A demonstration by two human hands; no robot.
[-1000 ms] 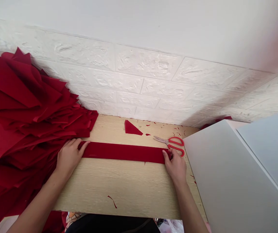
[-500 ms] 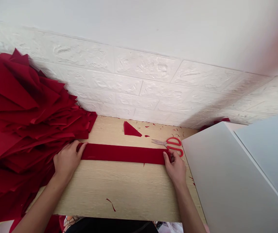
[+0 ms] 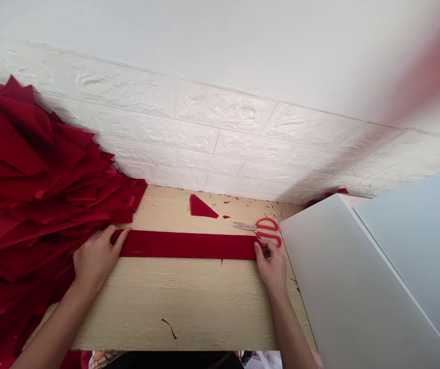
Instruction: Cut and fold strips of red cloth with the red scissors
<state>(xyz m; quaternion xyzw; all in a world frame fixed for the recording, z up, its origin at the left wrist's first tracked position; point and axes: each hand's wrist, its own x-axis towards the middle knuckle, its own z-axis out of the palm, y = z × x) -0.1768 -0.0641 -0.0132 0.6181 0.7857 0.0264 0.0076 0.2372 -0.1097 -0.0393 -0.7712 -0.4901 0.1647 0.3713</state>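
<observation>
A long dark-red fabric strip point(image 3: 189, 245) lies flat across the wooden table, stretched between both hands. My left hand point(image 3: 99, 253) is closed on its left end, thumb on top, right beside the big heap of red fabric. At the other end my right hand point(image 3: 272, 264) pinches the strip's right edge between thumb and fingers. Just beyond that hand rest scissors point(image 3: 256, 227) with red handles, blades pointing left and slightly apart. A red triangular scrap point(image 3: 202, 206) lies behind the strip.
The heap of red fabric pieces point(image 3: 51, 169) fills the left side. A white box-like cabinet point(image 3: 331, 266) borders the right. Behind the table point(image 3: 189, 302) rises a white brick-patterned wall point(image 3: 220, 123). Small red trimmings dot the tabletop, one thin sliver point(image 3: 169, 328) near the front edge.
The whole view has shifted a little, so things sit slightly further left. My right hand's fingers have moved slightly at the strip's end; the strip still lies flat between both hands.
</observation>
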